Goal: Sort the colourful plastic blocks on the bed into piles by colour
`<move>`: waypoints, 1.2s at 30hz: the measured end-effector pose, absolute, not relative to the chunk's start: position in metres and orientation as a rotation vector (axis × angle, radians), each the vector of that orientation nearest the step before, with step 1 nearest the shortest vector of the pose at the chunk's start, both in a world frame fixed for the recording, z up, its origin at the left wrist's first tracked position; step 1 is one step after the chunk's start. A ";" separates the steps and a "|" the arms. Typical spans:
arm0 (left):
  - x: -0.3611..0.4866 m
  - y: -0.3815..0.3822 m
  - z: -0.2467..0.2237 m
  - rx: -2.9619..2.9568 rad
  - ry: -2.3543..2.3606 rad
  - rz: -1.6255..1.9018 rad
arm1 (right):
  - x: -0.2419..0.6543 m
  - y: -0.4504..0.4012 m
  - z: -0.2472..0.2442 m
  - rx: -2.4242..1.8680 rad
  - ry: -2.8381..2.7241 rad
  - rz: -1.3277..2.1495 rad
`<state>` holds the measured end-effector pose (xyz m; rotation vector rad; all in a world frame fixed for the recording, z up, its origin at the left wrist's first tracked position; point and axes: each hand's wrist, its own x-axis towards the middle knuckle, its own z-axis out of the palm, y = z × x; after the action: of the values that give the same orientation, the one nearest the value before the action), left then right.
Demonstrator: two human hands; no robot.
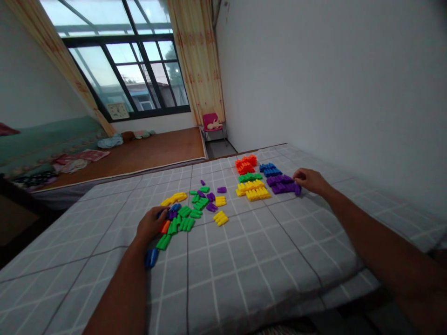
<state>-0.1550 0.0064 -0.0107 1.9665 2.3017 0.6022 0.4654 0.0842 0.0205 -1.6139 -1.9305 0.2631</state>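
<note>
My left hand (pixel 152 223) rests at the left edge of a loose spread of small plastic pieces, its fingers over blue and purple ones; what they hold is hidden. Green pieces (pixel 186 224), yellow pieces (pixel 220 217) and an orange piece (pixel 165 227) lie beside it. At the right, my right hand (pixel 307 180) has its fingers closed at the end of the purple row (pixel 282 184), touching a purple piece (pixel 297 190). Near that row are grouped orange pieces (pixel 246 164), blue pieces (pixel 270 170), green pieces (pixel 250 177) and yellow pieces (pixel 253 190).
The pieces lie on a grey checked cloth (pixel 223 270). A white wall (pixel 314 83) runs along the right. Beyond the cloth are a brown mat (pixel 160 151), a pink chair (pixel 210 122) and a window with curtains (pixel 197 60).
</note>
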 end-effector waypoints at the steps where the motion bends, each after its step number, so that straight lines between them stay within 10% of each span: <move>1: -0.154 0.006 -0.010 1.971 2.308 0.598 | 0.471 0.082 0.018 -1.618 -1.904 0.258; 16: -0.164 0.013 -0.016 1.986 2.321 0.551 | 0.566 0.058 0.003 -1.670 -2.105 0.623; 36: -0.154 0.008 -0.015 1.991 2.289 0.612 | 0.453 0.077 0.021 -1.907 -2.001 0.058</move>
<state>-0.1542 0.0076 -0.0148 1.9906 2.2892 0.6117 0.4528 0.0769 0.0212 -1.9068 -2.0008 0.0584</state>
